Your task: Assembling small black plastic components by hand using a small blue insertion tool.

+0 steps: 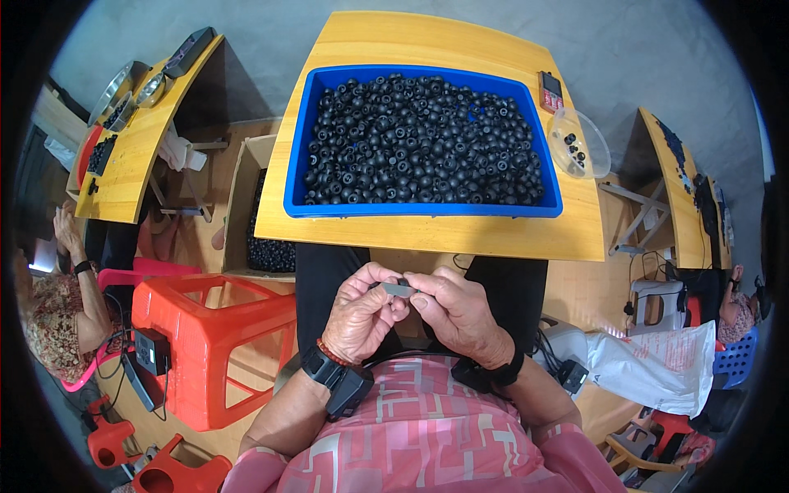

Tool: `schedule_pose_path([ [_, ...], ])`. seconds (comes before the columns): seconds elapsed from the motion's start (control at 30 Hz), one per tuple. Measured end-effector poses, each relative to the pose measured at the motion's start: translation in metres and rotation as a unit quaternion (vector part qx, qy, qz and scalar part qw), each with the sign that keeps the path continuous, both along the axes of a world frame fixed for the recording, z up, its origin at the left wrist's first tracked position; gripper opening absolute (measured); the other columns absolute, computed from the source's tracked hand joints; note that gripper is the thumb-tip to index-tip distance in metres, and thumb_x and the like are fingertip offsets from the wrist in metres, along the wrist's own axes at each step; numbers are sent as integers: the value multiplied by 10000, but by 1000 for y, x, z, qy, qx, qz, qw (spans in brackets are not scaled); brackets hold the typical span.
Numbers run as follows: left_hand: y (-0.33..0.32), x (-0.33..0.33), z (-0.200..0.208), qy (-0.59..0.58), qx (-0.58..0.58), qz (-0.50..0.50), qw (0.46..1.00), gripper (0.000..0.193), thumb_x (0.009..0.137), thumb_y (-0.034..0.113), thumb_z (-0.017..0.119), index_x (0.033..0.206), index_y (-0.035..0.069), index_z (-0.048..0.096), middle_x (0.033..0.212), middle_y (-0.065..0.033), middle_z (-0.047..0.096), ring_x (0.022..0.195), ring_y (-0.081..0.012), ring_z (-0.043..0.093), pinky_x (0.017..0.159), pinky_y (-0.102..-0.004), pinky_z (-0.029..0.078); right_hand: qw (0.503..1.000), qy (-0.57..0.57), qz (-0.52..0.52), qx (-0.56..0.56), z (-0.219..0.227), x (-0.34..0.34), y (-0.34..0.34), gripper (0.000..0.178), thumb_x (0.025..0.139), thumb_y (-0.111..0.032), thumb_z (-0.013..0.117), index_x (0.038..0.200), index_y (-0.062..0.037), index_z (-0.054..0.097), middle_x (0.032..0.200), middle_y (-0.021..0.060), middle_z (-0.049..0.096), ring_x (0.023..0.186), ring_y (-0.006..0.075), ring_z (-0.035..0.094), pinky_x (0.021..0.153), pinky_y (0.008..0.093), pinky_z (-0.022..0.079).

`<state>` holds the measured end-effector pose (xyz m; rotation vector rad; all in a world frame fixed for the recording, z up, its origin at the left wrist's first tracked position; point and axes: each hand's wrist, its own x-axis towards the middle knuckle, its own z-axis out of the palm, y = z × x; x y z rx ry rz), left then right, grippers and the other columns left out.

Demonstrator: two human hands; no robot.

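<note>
Fingers [372, 299] nearly closed: left hand [353, 319] pinches grey piece [399, 290]; right hand [465, 309], apparently, its end.

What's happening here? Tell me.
A person in a pink patterned top pinches a small, flat grey piece in the left hand; the right hand meets its other end, grip partly hidden. Beyond, on a yellow wooden table, a blue rectangular plastic tray is filled with small round black pieces. A round translucent container beside it holds a few.
</note>
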<state>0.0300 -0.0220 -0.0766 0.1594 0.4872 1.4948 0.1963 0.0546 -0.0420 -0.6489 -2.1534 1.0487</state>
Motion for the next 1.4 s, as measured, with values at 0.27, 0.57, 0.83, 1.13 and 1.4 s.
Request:
schedule_pose_path([
  [0.27,-1,-2,2,-12,24,-12,1000,97,943,73,621,1031,45,591,937,-96,642,765,-148,606,653,-278,473,1000,-19,6,-5,-3,4,6,252,908,-94,625,1140,3,635,810,128,577,673,281,598,606,358,490],
  [0.57,1,1,6,-26,6,-16,1000,86,955,79,606,1037,53,597,919,-91,631,799,-153,597,662,-273,469,986,66,-41,-148,-6,1,2,269,934,-110,626,1166,28,620,1000,130,681,826,200,661,746,295,516],
  [0.83,0,5,0,11,-7,-9,1000,104,957,93,613,1044,40,591,947,-82,656,777,-136,622,688,-281,513,999,41,-18,-1,4,-2,-3,322,768,-38,761,1062,-61,632,772,90,601,653,219,616,580,315,492],
  [1.13,-1,8,-6,40,-8,-4,999,99,951,83,616,1040,47,589,991,-88,666,830,-157,644,704,-281,537,998,55,-26,28,-7,0,-8,293,756,8,749,1013,-61,625,777,81,626,664,208,655,597,300,505],
  [1.4,1,6,2,24,3,2,1000,106,938,39,622,1037,30,585,1000,-116,661,839,-159,638,715,-283,533,962,107,-44,-249,-2,-7,-11,162,851,19,703,984,7,613,875,56,691,783,90,663,712,242,543],
])
